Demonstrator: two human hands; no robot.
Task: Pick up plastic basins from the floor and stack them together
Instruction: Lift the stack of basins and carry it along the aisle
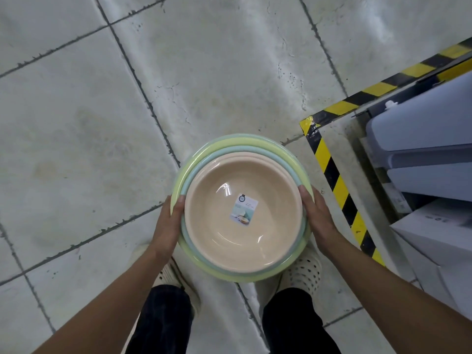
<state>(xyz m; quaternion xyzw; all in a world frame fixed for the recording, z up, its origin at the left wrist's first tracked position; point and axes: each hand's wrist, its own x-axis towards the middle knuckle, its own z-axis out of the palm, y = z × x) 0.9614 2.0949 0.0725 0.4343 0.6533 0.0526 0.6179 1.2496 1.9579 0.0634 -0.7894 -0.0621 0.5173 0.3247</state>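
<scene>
Here, left hand [167, 226] and right hand [318, 217] tight on opposite rims of stacked basins [224, 244].

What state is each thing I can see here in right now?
Peach basin: upright, nested innermost, label inside.
Blue basin: upright, nested between peach and green.
Green basin: upright, outermost, held off the floor.
Left hand: holds green basin's rim.
Right hand: holds green basin's rim opposite.

Head view, straight down (close)
</scene>
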